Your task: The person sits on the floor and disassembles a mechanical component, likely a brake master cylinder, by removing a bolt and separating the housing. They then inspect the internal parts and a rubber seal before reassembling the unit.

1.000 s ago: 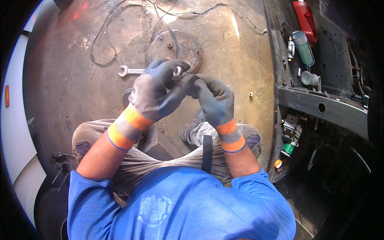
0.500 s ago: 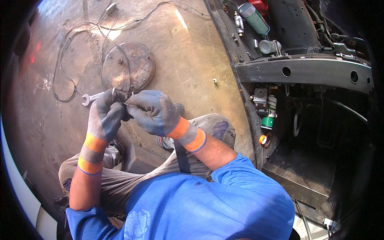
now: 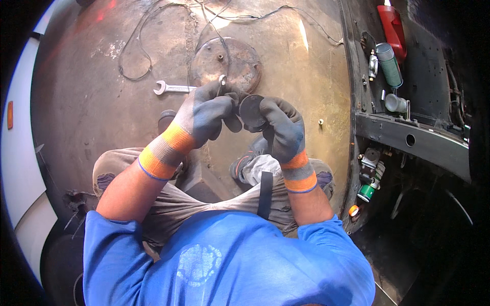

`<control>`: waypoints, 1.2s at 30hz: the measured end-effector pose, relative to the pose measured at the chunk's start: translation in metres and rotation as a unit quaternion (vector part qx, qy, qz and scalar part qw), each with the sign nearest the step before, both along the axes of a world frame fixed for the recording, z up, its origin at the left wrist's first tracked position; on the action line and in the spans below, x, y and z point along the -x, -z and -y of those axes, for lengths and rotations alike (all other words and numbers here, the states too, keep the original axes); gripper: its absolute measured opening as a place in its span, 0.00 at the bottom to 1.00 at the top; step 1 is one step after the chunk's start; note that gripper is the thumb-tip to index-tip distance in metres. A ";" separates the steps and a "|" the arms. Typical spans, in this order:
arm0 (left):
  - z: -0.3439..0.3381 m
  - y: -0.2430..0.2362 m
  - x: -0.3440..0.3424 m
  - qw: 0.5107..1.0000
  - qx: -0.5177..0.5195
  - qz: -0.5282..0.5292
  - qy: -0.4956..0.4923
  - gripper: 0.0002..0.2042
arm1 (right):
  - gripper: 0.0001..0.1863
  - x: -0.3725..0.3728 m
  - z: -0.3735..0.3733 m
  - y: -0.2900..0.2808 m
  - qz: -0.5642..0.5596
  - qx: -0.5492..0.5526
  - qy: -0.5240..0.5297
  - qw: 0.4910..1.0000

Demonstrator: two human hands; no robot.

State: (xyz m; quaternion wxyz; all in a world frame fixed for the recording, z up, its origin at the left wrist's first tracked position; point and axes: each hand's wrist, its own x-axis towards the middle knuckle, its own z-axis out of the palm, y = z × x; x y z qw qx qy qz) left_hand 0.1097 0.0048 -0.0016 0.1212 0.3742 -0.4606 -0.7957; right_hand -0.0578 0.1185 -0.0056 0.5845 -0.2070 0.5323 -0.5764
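Observation:
Both my hands wear grey-blue gloves with orange cuffs. My left hand (image 3: 211,109) is closed around a small shiny metal piece (image 3: 222,80), its upper end showing above the fingers; the rest is hidden. Just to its right, my right hand (image 3: 284,122) pinches a black round disc (image 3: 251,112) by its edge. Beyond both hands, a rusty round plate (image 3: 214,58) lies on the floor with a cable across it, and an open-end wrench (image 3: 172,87) lies to its left, partly behind my left hand.
At right, a black metal frame (image 3: 434,145) holds a red container (image 3: 390,30), spray cans (image 3: 389,64) and metal fittings (image 3: 373,64). Cables (image 3: 275,11) run over the floor beyond me. A small light fitting (image 3: 320,122) lies right of my hands. A white panel (image 3: 18,127) stands at left.
The view swung toward the frame half a second ago and has swung back. My hands have parted slightly, and the black disc now shows in my right fingers, where it was hidden before.

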 end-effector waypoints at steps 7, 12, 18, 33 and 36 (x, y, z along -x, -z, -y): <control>-0.007 -0.013 0.005 0.997 -0.072 0.007 -0.027 0.13 | 0.15 -0.006 0.002 -0.008 -0.086 -0.036 0.021 0.995; -0.006 0.000 -0.001 0.996 -0.083 -0.025 0.006 0.13 | 0.17 -0.007 0.003 -0.008 0.088 0.015 0.021 0.996; -0.007 -0.001 0.003 0.995 -0.097 -0.033 0.001 0.16 | 0.18 -0.004 0.003 -0.006 0.164 0.040 -0.010 0.986; -0.010 0.024 0.006 0.992 -0.114 -0.057 -0.024 0.19 | 0.18 0.000 0.003 0.005 0.200 0.073 -0.046 0.976; -0.010 0.022 0.007 0.993 -0.104 -0.048 -0.023 0.20 | 0.19 -0.001 0.003 0.005 0.207 0.071 -0.040 0.975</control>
